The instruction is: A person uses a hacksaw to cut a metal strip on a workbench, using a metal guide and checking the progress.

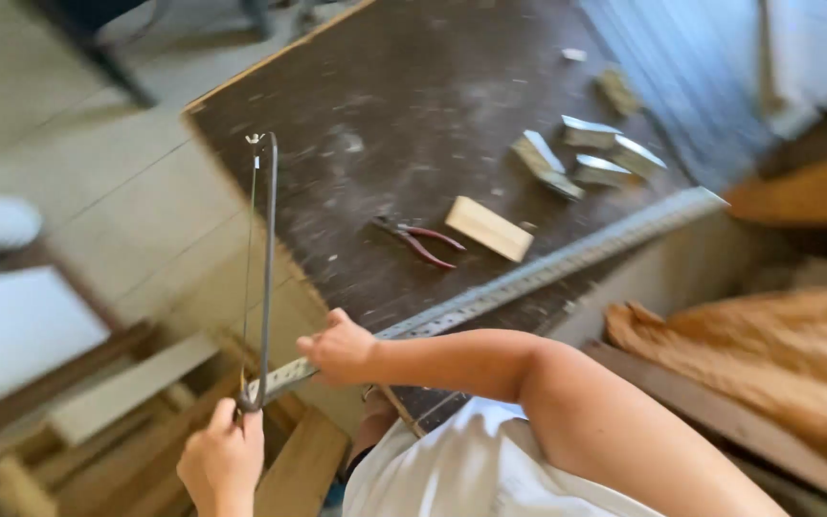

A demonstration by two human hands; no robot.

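Head view: the long metal strip (pixel 528 273), grey and flat with a row of small holes along it, lies slantwise across the near edge of the dark worktop (pixel 385 86), its free end jutting past the table's corner over the floor. Your right hand (pixel 340 347) is closed down on the strip just beside that overhanging end, arm crossing your body. The hacksaw (pixel 262 258), a thin dark frame with its blade alongside, stands nearly upright and meets the strip at the overhang. Your left hand (pixel 224 460) is clenched around the saw's handle at the bottom, below the strip. On the worktop, near the strip's middle, lie red-handled pliers (pixel 420 239) and, just beside them, a pale wooden block (pixel 489 228). Farther back sit several short metal offcuts (pixel 591 153), close together. Wooden planks (pixel 126 440) are stacked on the floor under the saw; a brown woven cloth (pixel 768 354) lies to the right.
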